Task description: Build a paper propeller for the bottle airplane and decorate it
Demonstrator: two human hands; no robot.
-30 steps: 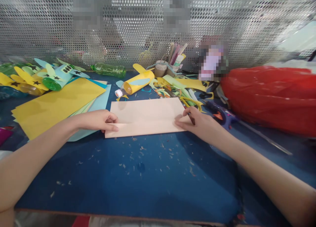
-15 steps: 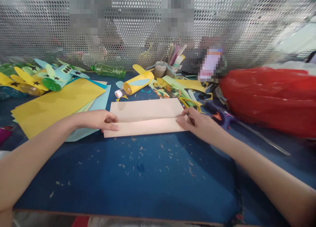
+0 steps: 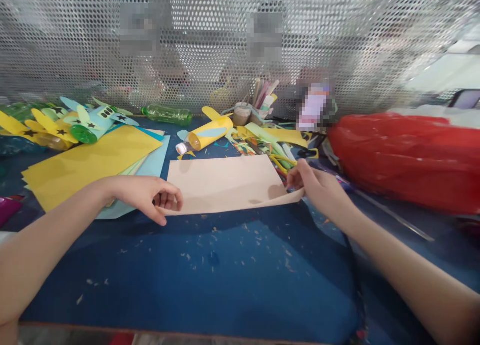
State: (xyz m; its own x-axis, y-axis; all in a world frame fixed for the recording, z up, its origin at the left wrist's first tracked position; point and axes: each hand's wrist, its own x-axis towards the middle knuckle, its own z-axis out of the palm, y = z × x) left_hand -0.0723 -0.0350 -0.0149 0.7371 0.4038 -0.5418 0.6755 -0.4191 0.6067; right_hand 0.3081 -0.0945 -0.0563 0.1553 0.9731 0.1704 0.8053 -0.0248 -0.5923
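Note:
A pale peach sheet of paper (image 3: 225, 182) lies on the blue table (image 3: 210, 275), its near edge lifted off the surface. My left hand (image 3: 153, 197) pinches the sheet's near left corner with curled fingers. My right hand (image 3: 318, 190) grips the near right corner, which curls upward. Both forearms reach in from the bottom corners of the view.
A stack of yellow and light blue paper (image 3: 90, 162) lies left of the sheet. Paper-wrapped bottle crafts (image 3: 208, 132) and offcuts (image 3: 273, 147) sit behind it. A red plastic bag (image 3: 408, 155) fills the right. A perforated metal screen (image 3: 225, 40) closes the back.
The folded near flap of the sheet has been opened out, and both hands now lift the near edge off the table. The view tilted slightly downward.

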